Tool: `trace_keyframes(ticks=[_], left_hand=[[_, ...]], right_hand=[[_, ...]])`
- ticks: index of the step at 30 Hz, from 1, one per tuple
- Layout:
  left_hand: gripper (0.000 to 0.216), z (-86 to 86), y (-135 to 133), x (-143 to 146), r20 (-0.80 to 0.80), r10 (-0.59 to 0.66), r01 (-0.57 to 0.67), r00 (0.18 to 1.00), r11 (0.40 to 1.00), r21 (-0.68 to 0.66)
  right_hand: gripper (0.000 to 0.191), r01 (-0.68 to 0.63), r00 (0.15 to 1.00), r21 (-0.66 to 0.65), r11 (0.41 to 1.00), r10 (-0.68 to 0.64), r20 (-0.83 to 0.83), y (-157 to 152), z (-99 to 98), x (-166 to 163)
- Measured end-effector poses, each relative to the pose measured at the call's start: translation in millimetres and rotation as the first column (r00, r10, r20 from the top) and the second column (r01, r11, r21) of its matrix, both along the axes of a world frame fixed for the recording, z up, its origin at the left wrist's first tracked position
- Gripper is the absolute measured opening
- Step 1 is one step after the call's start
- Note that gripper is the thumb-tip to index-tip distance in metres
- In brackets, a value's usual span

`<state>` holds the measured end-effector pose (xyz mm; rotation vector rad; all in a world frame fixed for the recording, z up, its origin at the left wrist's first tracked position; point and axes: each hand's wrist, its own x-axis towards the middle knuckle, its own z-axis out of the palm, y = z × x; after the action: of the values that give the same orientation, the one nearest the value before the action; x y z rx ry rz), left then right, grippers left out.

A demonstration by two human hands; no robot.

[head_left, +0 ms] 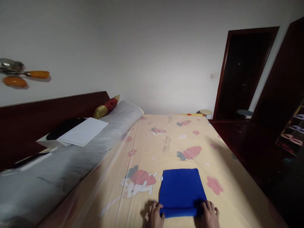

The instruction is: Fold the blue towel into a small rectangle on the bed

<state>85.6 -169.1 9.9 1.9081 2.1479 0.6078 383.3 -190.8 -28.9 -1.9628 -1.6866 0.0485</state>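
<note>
Head view: left hand [155, 216] and right hand [209, 215], each grip grasping near corners of folded blue towel [180, 191], 6 o'clock on bed [171, 142]. Grey bolster [71, 158] 9 o'clock; white board [83, 131] 10 o'clock, well apart.

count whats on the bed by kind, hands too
blue folded towel: 1
hands on its near edge: 2, left hand and right hand
white board: 1
red and gold cushion: 1
grey bolster: 1
Total: 6

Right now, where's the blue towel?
In the head view the blue towel lies folded on the carrot-print bedsheet, low and just right of centre, its near edge gripped by the left hand and right hand.
</note>
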Motion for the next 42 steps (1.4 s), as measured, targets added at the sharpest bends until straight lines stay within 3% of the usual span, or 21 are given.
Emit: trace_keyframes(ticks=[3,5,7,9,12,13,15,17,18,20,23,26,28,32,34,36,38,42], left_hand=[[0.046,-7.7,-4.4,42.2,-0.089,-0.169,0.179,0.982,0.976,0.123],[0.044,-17.3,-2.9,68.8,-0.117,-0.362,0.378,0.925,0.907,0.184],[0.04,-28.9,2.1,82.8,-0.176,-0.464,0.495,0.868,0.828,0.262],[0.037,-40.5,9.1,78.1,-0.274,-0.485,0.556,0.83,0.758,0.342],[0.039,-55.3,16.8,41.3,-0.441,-0.449,0.617,0.777,0.681,0.394],[0.041,-59.3,17.2,26.0,-0.471,-0.397,0.592,0.788,0.697,0.405],[0.045,-65.5,15.4,0.0,-0.468,-0.22,0.438,0.856,0.789,0.43],[0.051,-68.3,12.7,-12.0,-0.437,-0.074,0.277,0.896,0.862,0.424],[0.055,-68.5,12.1,-11.2,-0.433,-0.067,0.259,0.899,0.878,0.402],[0.064,-68.0,13.8,3.8,-0.444,-0.193,0.365,0.875,0.865,0.343],[0.066,-69.1,21.2,45.5,-0.424,-0.406,0.55,0.809,0.778,0.304],[0.054,-71.5,29.4,72.0,-0.388,-0.423,0.548,0.819,0.777,0.31],[0.049,-69.9,33.3,65.9,-0.375,-0.383,0.495,0.844,0.827,0.268],[0.048,-61.6,33.8,22.1,-0.361,-0.23,0.309,0.904,0.934,0.178],[0.047,-59.6,32.5,10.8,-0.357,-0.15,0.224,0.922,0.959,0.176],[0.046,-60.9,33.6,17.0,-0.354,-0.155,0.229,0.922,0.957,0.179],[0.048,-65.0,38.4,37.5,-0.352,-0.242,0.317,0.904,0.933,0.172],[0.059,-74.9,54.9,77.8,-0.309,-0.456,0.506,0.835,0.856,0.105]], right_hand=[[0.031,-0.194,0.98,0.104,0.976,0.188,0.058,3.7,-0.8,-33.4],[0.029,-0.34,0.94,0.118,0.933,0.332,0.082,9.0,-0.8,-50.0],[0.034,-0.401,0.915,0.134,0.906,0.39,0.105,15.0,-1.9,-54.7],[0.043,-0.418,0.907,0.152,0.896,0.402,0.124,20.0,-6.5,-44.4],[0.052,-0.432,0.897,0.209,0.877,0.394,0.2,23.1,-24.3,-6.7],[0.051,-0.428,0.896,0.237,0.872,0.374,0.241,22.9,-32.9,7.3],[0.049,-0.374,0.908,0.281,0.884,0.286,0.306,21.5,-50.6,27.8],[0.05,-0.269,0.935,0.286,0.92,0.179,0.306,19.9,-62.7,30.3],[0.052,-0.227,0.947,0.264,0.937,0.149,0.285,19.6,-64.7,23.6],[0.054,-0.238,0.955,0.182,0.954,0.197,0.221,20.8,-58.9,-2.1],[0.051,-0.453,0.888,0.027,0.891,0.449,0.099,26.7,-34.2,-47.1],[0.047,-0.54,0.84,-0.072,0.838,0.543,0.015,32.2,-12.8,-62.6],[0.046,-0.478,0.876,-0.105,0.872,0.482,0.01,32.8,-9.2,-50.2],[0.046,-0.317,0.944,-0.072,0.946,0.322,0.071,28.6,-19.6,-7.5],[0.046,-0.243,0.965,-0.054,0.969,0.247,0.088,27.6,-23.4,0.3],[0.048,-0.178,0.98,-0.066,0.982,0.183,0.081,30.4,-22.2,-8.6],[0.051,-0.258,0.964,-0.143,0.956,0.264,0.027,37.6,-16.5,-30.1],[0.058,-0.533,0.845,-0.27,0.802,0.523,-0.115,57.5,-3.4,-68.6]])
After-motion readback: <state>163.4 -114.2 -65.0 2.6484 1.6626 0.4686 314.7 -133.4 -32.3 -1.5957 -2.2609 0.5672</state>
